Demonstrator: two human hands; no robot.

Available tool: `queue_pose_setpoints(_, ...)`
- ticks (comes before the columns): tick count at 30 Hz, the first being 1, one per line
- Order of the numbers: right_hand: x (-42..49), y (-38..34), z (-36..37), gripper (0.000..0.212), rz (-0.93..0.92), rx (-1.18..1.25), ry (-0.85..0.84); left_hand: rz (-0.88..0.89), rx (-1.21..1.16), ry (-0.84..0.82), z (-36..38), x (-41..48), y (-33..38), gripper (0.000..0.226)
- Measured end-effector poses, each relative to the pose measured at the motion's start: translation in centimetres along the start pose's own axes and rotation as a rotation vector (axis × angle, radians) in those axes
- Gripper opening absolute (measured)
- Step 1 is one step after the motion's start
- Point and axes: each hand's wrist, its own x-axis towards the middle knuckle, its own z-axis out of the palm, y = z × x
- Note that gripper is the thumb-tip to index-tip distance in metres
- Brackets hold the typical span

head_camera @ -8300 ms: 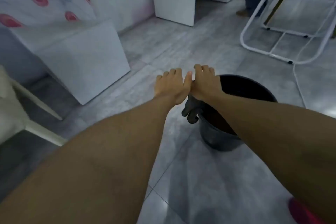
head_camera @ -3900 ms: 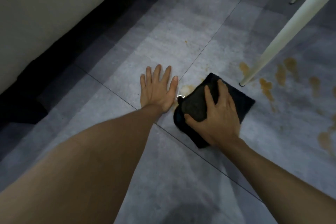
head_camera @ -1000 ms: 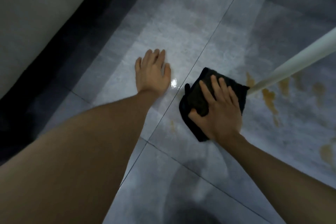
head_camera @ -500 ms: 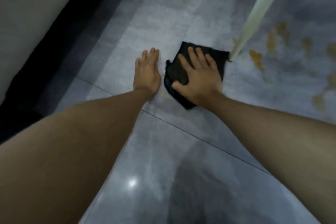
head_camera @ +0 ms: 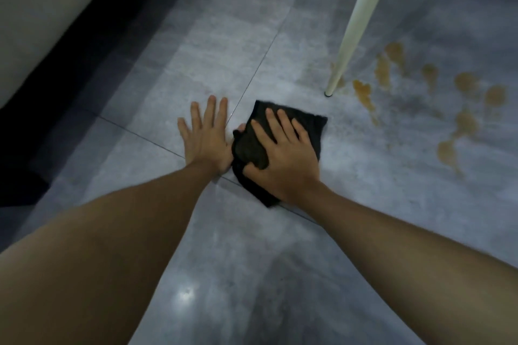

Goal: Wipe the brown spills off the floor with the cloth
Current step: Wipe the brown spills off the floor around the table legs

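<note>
On the floor (head_camera: 252, 36) rest two hands (head_camera: 206, 137) (head_camera: 283, 162), one pressing one cloth (head_camera: 249, 148).

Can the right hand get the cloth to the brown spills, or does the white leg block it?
Probably yes. The right hand presses the cloth flat on the floor, left of the brown spills. The white leg stands at their far-left edge; bare tile nearer the person leaves a path.

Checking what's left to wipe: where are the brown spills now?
Head view: the brown spills dot the floor at right, beside and right of the white leg, past the cloth under the right hand.
</note>
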Motion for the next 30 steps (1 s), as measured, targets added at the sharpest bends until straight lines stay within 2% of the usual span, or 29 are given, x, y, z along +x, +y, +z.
queue_pose_setpoints(4,-2.9,3.4,-1.5,0.085,-0.071,-0.089,-0.048,-0.079,-0.054,-0.02,-0.2,-0.7,1.3,0.08)
queue_pose_setpoints(8,-0.7,3.4,-2.0,0.086,0.096,-0.083,-0.078,-0.034,-0.069,-0.032,-0.2,-1.5,2.7,0.079)
queue_pose_setpoints(11,-3.9,3.6,-2.5,0.083,0.105,-0.074,-0.017,-0.039,-0.119,0.012,-0.2,-1.7,3.8,0.074)
queue_pose_setpoints(13,-7.4,5.3,-3.3,0.079,0.106,-0.088,0.053,0.038,-0.159,0.047,-0.6,-1.4,5.6,0.069)
queue_pose_setpoints(16,-8.5,9.2,-5.4,0.08,0.251,-0.154,0.075,0.206,-0.177,0.058,-0.8,-0.6,10.3,0.063)
queue_pose_setpoints(20,-2.3,11.4,-6.4,0.089,0.502,-0.169,-0.099,0.142,-0.225,0.044,-0.3,0.9,15.9,0.058)
queue_pose_setpoints(22,-2.0,11.9,-6.2,0.087,0.493,-0.161,-0.087,0.118,-0.219,0.05,-0.2,2.3,17.9,0.054)
queue_pose_setpoints(25,-5.6,12.7,-6.3,0.082,0.444,-0.174,0.04,0.092,-0.19,0.064,-0.2,4.1,19.1,0.052)
queue_pose_setpoints(27,-6.3,14.2,-7.0,0.084,0.505,-0.191,0.025,0.095,-0.16,0.066,-0.2,4.5,19.1,0.053)
queue_pose_setpoints(30,-2.1,17.5,-8.5,0.09,0.683,-0.175,0.031,0.094,-0.106,0.081,0.0,4.5,19.1,0.055)
